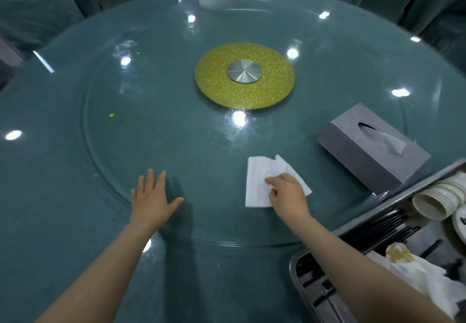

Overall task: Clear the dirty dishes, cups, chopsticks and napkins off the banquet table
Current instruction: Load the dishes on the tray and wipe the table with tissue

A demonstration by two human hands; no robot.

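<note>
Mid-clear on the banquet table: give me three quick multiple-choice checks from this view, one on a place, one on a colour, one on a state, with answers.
1. Where does the tissue box stand?
A. On the glass turntable, right of the centre disc
B. Inside the metal tray
C. On a chair

2. What colour is the centre disc around the metal hub?
A. Red
B. Yellow-green glitter
C. White

3. What is the right hand doing?
A. Hanging free above the table
B. Holding a cup
C. Pressing on the white napkin

Answers:
1. A, the grey box sits on the glass turntable, beyond the metal tray of cups and chopsticks.
2. B, the disc sparkles yellow-green around a silver hub.
3. C, its fingers bunch the white napkin flat on the glass, while the left hand lies open on the turntable.
</note>
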